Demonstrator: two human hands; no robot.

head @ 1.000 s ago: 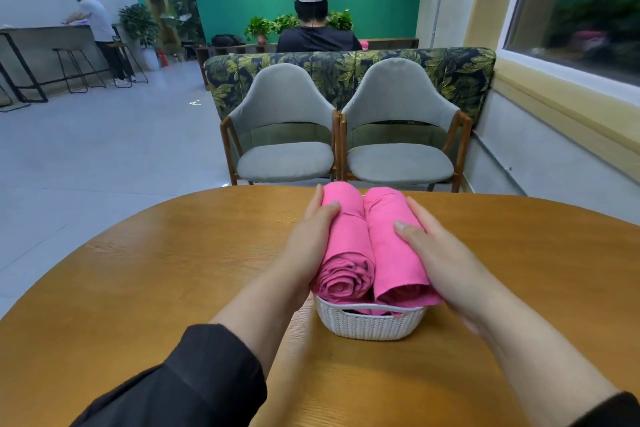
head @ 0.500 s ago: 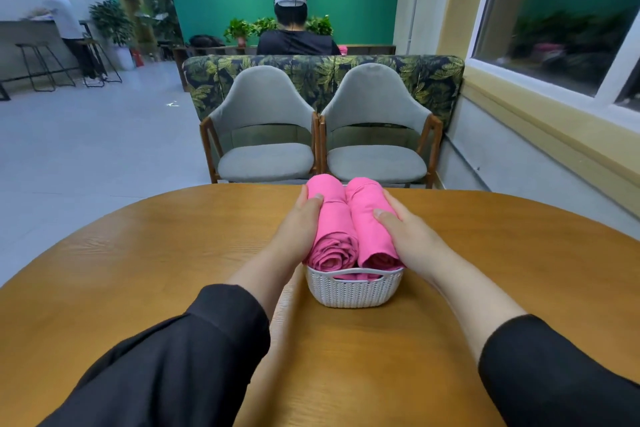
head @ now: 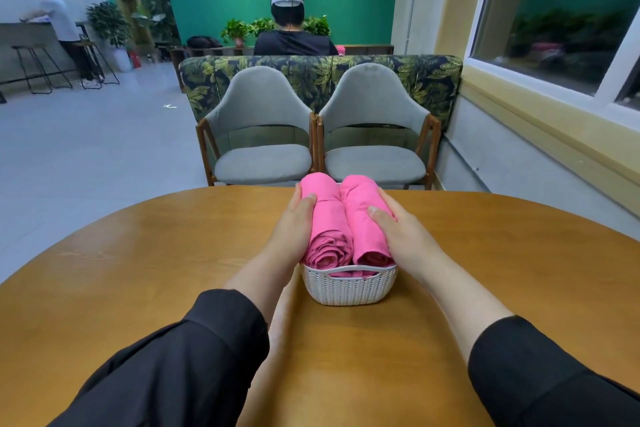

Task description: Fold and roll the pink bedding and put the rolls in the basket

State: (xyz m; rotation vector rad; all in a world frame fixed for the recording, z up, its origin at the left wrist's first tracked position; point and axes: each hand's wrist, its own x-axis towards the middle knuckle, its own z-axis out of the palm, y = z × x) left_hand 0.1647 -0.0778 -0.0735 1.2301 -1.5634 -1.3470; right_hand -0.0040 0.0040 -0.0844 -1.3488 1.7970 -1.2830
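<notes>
Fingers of your left hand [head: 292,230] and right hand [head: 403,236] lie nearly straight, cupping two pink rolls [head: 327,218] side by side in the white basket [head: 348,286] mid-counter [head: 138,270], seemingly snugging them in place.

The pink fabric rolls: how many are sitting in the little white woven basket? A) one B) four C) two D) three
C: two pink fabric rolls, the left one and the right one, lie side by side in the white woven basket, with the left hand and the right hand resting against their outer sides.
</notes>
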